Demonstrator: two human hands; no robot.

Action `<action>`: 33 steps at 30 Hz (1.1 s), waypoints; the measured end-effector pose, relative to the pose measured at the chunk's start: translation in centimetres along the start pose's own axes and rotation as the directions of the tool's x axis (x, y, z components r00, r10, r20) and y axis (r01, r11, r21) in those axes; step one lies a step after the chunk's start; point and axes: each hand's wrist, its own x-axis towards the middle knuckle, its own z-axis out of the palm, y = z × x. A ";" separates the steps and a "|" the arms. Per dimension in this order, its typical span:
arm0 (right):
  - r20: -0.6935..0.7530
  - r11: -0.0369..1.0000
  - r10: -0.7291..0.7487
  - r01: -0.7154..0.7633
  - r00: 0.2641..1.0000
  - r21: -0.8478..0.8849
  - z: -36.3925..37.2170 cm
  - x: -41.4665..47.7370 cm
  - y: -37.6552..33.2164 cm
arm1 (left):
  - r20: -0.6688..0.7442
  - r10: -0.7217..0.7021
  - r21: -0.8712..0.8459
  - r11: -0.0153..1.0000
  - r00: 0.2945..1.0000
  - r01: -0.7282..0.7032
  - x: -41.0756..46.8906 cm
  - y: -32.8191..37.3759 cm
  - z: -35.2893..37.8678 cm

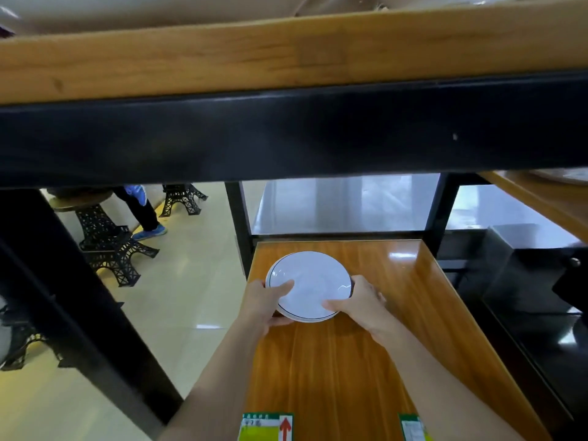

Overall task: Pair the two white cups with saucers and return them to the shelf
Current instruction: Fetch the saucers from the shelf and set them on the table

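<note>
Two stacked white saucers (310, 283) with thin dark rims are held just above the lower wooden shelf (397, 300). My left hand (265, 302) grips the stack's left edge, thumb on top. My right hand (359, 302) grips the right edge, thumb on the rim. The top saucer is tilted slightly toward me. No white cup is in view.
An upper wooden shelf with a black frame beam (286, 138) hangs close overhead. Black uprights (238, 224) flank the lower shelf. Green stickers (267, 426) sit at its near edge. Black tower-shaped stools (108, 246) and a person's legs (143, 211) stand on the floor at left.
</note>
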 end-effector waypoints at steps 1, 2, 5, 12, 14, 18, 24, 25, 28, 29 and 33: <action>0.014 1.000 -0.007 0.006 1.000 0.029 -0.2 -0.6 0.1 | 0.004 0.024 0.000 1.000 1.000 -0.024 -0.5 -0.3 -0.1; 0.031 0.998 -0.016 0.014 0.999 0.054 -0.3 -1.2 0.2 | 0.009 0.047 0.000 0.999 0.999 -0.047 -1.1 -0.6 -0.2; 0.079 0.992 -0.049 0.039 0.996 0.123 -0.7 -3.4 0.6 | 0.029 0.098 -0.007 0.995 0.995 -0.098 -3.3 -1.5 -0.6; 0.110 0.860 -0.050 -0.013 0.993 0.511 -2.0 -9.6 1.6 | 0.080 0.150 -0.093 0.985 0.985 -0.142 -9.4 -4.4 -1.1; 0.112 0.772 0.001 -0.072 0.994 0.631 -2.2 -11.5 2.0 | 0.082 0.165 -0.112 0.982 0.983 -0.155 -11.5 -5.3 -1.0; 0.008 0.701 0.046 -0.038 0.999 0.712 -2.0 -15.3 2.7 | 0.077 0.169 -0.131 0.979 0.983 -0.158 -15.8 -7.0 -1.1; -0.161 0.690 0.013 0.108 0.987 0.716 -3.5 -21.6 4.4 | 0.136 0.260 -0.164 0.957 0.956 -0.237 -22.2 -8.4 -0.5; -0.188 0.696 0.001 0.135 0.982 0.705 -4.0 -22.7 4.7 | 0.149 0.267 -0.169 0.956 0.952 -0.242 -23.3 -8.6 -0.3; -0.266 0.703 -0.009 0.195 0.964 0.684 -5.5 -26.8 5.6 | 0.203 0.278 -0.172 0.954 0.939 -0.245 -26.7 -9.2 0.3; -0.287 0.706 -0.001 0.204 0.958 0.678 -5.9 -28.1 5.9 | 0.221 0.284 -0.170 0.953 0.933 -0.250 -27.8 -9.5 0.4; -0.395 0.713 0.089 0.218 0.915 0.666 -7.8 -35.3 8.2 | 0.359 0.270 -0.131 0.962 0.893 -0.239 -32.8 -11.3 1.6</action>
